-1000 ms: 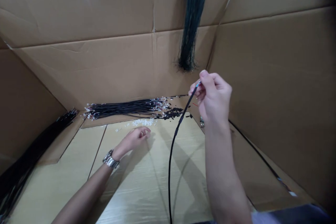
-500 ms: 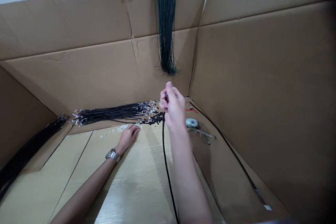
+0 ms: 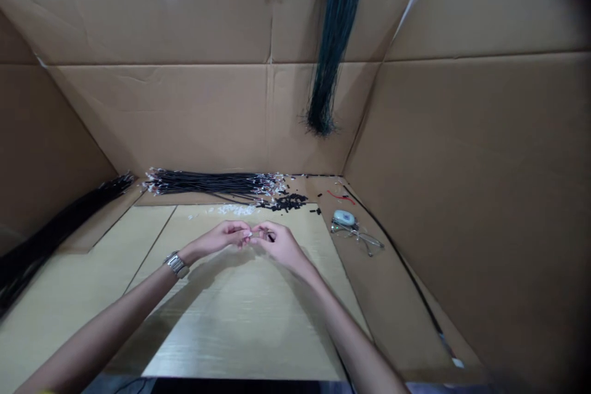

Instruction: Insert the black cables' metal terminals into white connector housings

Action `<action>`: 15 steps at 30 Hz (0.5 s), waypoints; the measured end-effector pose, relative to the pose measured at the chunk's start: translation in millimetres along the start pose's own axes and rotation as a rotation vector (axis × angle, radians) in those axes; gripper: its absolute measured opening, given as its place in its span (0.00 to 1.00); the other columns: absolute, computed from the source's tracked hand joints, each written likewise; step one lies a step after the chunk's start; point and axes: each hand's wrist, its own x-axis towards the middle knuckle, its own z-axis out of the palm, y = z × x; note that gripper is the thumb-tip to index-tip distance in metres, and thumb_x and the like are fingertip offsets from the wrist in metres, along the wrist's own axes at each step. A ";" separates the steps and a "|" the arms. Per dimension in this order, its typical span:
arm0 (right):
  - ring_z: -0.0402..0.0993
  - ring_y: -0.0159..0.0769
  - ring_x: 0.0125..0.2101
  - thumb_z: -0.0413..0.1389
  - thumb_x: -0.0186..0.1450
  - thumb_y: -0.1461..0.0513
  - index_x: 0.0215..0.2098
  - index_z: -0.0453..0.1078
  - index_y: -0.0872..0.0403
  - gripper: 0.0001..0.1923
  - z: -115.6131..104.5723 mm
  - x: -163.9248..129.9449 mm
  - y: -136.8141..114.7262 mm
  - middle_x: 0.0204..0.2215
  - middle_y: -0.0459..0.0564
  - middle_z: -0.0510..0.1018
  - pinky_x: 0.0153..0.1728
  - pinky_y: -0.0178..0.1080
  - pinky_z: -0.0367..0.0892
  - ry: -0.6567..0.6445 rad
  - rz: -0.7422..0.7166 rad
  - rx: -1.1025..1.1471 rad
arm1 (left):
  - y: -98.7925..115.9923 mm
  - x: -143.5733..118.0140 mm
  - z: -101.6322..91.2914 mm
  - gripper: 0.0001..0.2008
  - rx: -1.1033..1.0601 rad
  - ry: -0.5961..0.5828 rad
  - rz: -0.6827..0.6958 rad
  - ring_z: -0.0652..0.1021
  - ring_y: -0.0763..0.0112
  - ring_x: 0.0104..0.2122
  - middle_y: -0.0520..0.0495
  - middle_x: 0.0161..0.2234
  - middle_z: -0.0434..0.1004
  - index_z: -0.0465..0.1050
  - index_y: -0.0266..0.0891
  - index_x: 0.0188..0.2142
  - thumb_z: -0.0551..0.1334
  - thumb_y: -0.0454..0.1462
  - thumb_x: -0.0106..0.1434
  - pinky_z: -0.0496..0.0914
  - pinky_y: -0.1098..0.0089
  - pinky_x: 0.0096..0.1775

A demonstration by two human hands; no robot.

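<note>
Fingers, left hand (image 3: 226, 237): thumb and forefinger are pinching a small white plug (image 3: 250, 234).
Fingers, right hand (image 3: 282, 249): they are curling round a black cable (image 3: 271, 237), the tips meeting just beside the plug; whether they are touching it, I cannot tell.
Cable direction: its short visible piece is lying inside the right hand; a black stretch is showing below the right forearm, its long axis slanting down and rightward past the table (image 3: 221, 326) edge, the middle hiding behind the arm.
White pieces (image 3: 235, 210): lying just beyond the left hand.
Black sleeves (image 3: 290, 201): lying beyond the right hand.
Cable bundle (image 3: 207, 183): stretching left to right along the back wall.
</note>
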 end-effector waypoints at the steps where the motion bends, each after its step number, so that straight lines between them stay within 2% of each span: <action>1: 0.68 0.33 0.27 0.61 0.60 0.60 0.36 0.77 0.55 0.07 3.3 -6.4 -6.6 0.27 0.46 0.76 0.30 0.35 0.61 0.011 -0.022 -0.022 | 4.4 -5.6 0.6 0.16 -0.032 -0.019 -0.007 0.71 0.73 0.29 0.50 0.28 0.71 0.75 0.35 0.36 0.62 0.48 0.65 0.66 0.72 0.36; 4: 0.69 0.35 0.30 0.58 0.64 0.61 0.35 0.77 0.53 0.06 14.4 -18.7 -28.5 0.29 0.48 0.76 0.34 0.37 0.62 0.048 -0.097 -0.082 | 11.8 -19.3 1.9 0.14 -0.142 -0.057 -0.029 0.71 0.74 0.30 0.50 0.30 0.72 0.76 0.35 0.36 0.65 0.45 0.64 0.67 0.72 0.37; 7: 0.69 0.36 0.29 0.56 0.66 0.60 0.34 0.77 0.52 0.07 29.0 -23.8 -44.4 0.28 0.48 0.76 0.33 0.37 0.62 0.082 -0.160 -0.130 | 13.0 -32.7 2.3 0.13 -0.281 -0.044 -0.044 0.71 0.75 0.30 0.49 0.31 0.72 0.76 0.34 0.37 0.67 0.44 0.62 0.67 0.73 0.36; 15: 0.68 0.37 0.27 0.54 0.67 0.61 0.37 0.75 0.52 0.07 78.3 -30.5 -61.0 0.29 0.50 0.74 0.30 0.38 0.63 0.262 -0.252 -0.204 | 10.7 -73.8 19.5 0.15 -0.657 0.157 0.003 0.73 0.75 0.34 0.46 0.35 0.73 0.74 0.35 0.36 0.70 0.44 0.59 0.68 0.74 0.39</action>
